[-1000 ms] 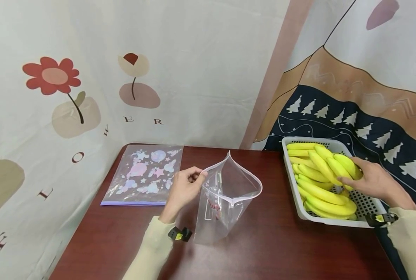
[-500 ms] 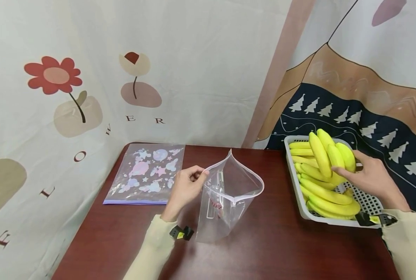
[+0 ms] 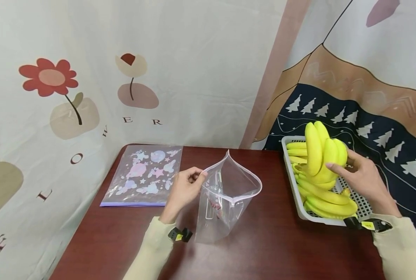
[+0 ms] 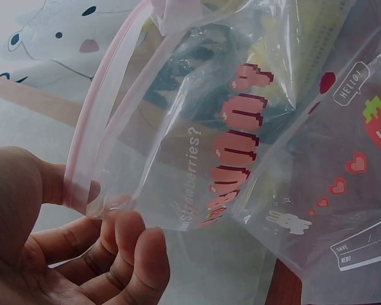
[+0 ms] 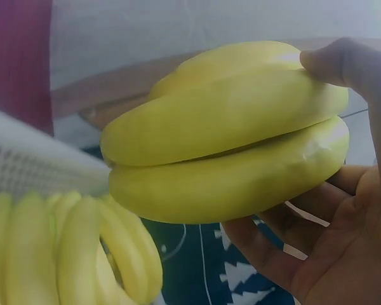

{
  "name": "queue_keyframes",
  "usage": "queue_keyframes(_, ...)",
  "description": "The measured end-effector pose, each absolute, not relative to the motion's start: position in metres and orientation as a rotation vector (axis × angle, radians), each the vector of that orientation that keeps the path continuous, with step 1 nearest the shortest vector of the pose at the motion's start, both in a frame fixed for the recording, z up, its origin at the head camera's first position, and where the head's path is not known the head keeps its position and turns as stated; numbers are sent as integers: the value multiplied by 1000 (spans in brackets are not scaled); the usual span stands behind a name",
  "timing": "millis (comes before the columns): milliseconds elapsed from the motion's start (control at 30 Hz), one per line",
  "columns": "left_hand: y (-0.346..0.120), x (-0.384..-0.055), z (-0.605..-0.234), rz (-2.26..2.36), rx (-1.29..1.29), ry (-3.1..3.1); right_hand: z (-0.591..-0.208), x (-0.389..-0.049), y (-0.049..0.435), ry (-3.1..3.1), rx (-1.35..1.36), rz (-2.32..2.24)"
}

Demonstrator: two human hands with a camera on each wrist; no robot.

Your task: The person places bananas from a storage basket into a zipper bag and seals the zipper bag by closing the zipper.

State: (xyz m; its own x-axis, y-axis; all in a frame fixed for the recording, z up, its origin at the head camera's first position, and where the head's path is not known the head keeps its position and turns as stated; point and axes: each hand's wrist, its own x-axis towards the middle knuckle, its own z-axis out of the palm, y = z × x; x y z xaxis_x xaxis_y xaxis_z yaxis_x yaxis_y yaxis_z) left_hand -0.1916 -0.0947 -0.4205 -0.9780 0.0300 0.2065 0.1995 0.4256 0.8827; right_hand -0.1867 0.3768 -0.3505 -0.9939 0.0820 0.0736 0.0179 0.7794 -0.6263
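My left hand [image 3: 185, 190] pinches the pale pink rim of a clear zip bag [image 3: 213, 221] that stands upright with its mouth spread. In the left wrist view the bag [image 4: 235, 159] shows red pixel lettering and a strawberry print, its edge between thumb and fingers. My right hand [image 3: 365, 177] grips a bunch of yellow bananas [image 3: 321, 155] just above the grey basket [image 3: 300, 210]. Seen from the right wrist, the thumb lies on top of the bunch [image 5: 228, 146] and the fingers are beneath it. Other banana bunches [image 3: 328, 204] lie in the basket.
A flat clear bag [image 3: 143, 175] with pastel prints and a purple zip edge lies at the table's back left. The dark red table [image 3: 264, 249] extends between the bag and the basket. Printed curtains [image 3: 200, 77] hang behind.
The right hand has raised the banana bunch out of the pile and tipped it more upright, shifting slightly left. The left hand and the bag have stayed in place.
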Motion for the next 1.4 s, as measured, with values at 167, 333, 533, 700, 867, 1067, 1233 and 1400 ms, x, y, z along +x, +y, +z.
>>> queue_keyframes(167,-94,-190,-421,-1567,-204,-2527,-351,-180,367,-2781,1,1185)
queue_keyframes(333,-93,-190,-423,-1535,-217,-2531,-350,-175,352,-2724,90,1277)
queue_keyframes(533,-91,-190,-424,-1527,-241,-2525,-347,-170,334,-2526,320,1538)
queue_keyframes(700,-90,-189,-423,-1546,-261,-2518,-344,-166,319,-2340,485,1797)
queue_keyframes(867,-87,-188,-421,-1547,-263,-2522,-339,-159,304,-2346,489,1824)
queue_keyframes(1067,-83,-189,-421,-1499,-269,-2537,-333,-153,284,-2378,496,1856)
queue_keyframes(1233,-80,-189,-421,-1491,-288,-2521,-332,-152,269,-2402,510,1850)
queue_keyframes(1400,-77,-189,-420,-1490,-295,-2518,-335,-152,257,-2493,494,1764)
